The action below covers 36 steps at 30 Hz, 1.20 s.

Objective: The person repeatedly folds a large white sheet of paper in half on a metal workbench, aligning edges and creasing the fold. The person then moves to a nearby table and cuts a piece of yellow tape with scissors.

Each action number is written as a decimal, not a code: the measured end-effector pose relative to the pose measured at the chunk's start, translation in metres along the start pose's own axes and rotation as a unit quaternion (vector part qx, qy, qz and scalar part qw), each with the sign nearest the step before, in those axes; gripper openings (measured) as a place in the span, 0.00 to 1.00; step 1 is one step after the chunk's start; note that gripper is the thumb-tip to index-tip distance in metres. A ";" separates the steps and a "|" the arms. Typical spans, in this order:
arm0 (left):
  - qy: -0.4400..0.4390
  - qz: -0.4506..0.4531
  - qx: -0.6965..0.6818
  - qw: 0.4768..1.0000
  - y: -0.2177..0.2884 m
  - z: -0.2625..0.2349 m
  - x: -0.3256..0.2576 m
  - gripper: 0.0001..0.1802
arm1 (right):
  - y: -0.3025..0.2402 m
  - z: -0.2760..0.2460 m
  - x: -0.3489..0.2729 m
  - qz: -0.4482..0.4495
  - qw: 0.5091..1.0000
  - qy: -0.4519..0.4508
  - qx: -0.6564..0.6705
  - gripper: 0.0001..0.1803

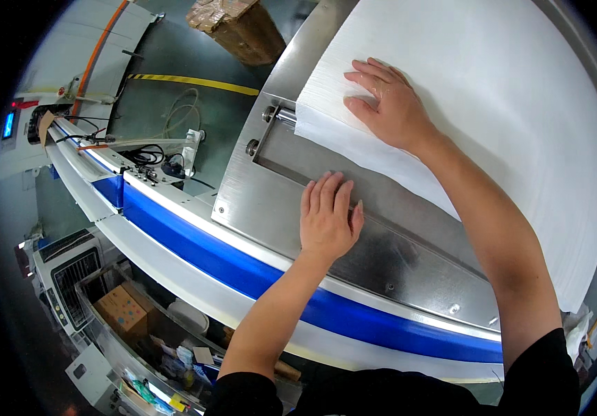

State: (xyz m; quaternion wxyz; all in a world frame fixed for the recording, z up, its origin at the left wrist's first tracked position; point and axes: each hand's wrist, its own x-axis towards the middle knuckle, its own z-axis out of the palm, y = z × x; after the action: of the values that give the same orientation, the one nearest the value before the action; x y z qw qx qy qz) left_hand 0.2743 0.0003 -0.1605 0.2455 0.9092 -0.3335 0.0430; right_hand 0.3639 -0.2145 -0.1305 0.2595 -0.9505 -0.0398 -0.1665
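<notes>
A large stack of white sheets (506,97) lies on a steel machine table (243,201). My right hand (392,100) rests on top of the stack close to its left corner, fingers spread. Along the near side of the stack, the edge of a white sheet (381,158) hangs over a recessed steel slot (291,152). My left hand (329,215) lies on the steel by the slot's near edge, palm down with its fingers stretched out, apart from the sheets. Neither hand holds anything.
A blue and white rail (194,243) runs along the table's near side. Beyond the left end stands a taped brown carton (239,31), past a yellow-black floor strip (194,83). Black cables (147,155) lie coiled at left. A bin with a cardboard box (123,310) stands lower left.
</notes>
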 end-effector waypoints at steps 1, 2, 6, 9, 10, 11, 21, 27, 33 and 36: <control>0.000 0.001 0.000 1.000 0.000 0.000 0.000 0.20 | -0.001 0.000 0.000 0.004 1.000 -0.001 -0.003 0.22; 0.000 0.002 -0.001 1.000 0.001 0.000 -0.001 0.20 | -0.002 -0.001 0.000 0.009 1.000 -0.002 -0.006 0.22; 0.002 0.005 0.000 1.000 -0.001 0.000 -0.001 0.20 | -0.002 0.001 0.000 0.009 1.000 0.007 -0.028 0.21; -0.002 0.003 0.003 1.000 -0.001 -0.001 -0.001 0.20 | -0.003 0.001 0.001 0.020 1.000 0.001 -0.012 0.20; -0.004 0.003 0.004 1.000 0.000 -0.001 0.000 0.20 | -0.001 0.002 0.001 0.020 1.000 0.002 -0.007 0.20; -0.003 0.003 0.003 1.000 0.000 -0.001 0.000 0.20 | 0.001 0.002 0.002 0.021 1.000 0.004 -0.003 0.20; 0.032 -0.005 -0.061 0.998 -0.008 -0.005 0.009 0.23 | 0.004 0.001 0.004 0.015 1.000 0.021 -0.003 0.18; 0.162 0.063 0.030 0.984 -0.041 -0.018 0.084 0.30 | 0.007 0.000 0.006 0.019 1.000 0.019 0.012 0.18; 0.105 0.096 0.080 0.987 -0.053 -0.017 0.106 0.31 | 0.009 0.000 0.006 0.036 0.999 0.010 0.014 0.19; 0.098 0.100 0.085 0.986 -0.057 -0.014 0.107 0.30 | 0.010 0.000 0.006 0.026 0.999 0.023 0.006 0.19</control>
State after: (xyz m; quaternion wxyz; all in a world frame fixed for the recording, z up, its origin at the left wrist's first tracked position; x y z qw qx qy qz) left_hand 0.3937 -0.0182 -0.1461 0.1934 0.8801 -0.3924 0.1844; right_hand 0.3714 -0.2234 -0.1333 0.2703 -0.9456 -0.0105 -0.1810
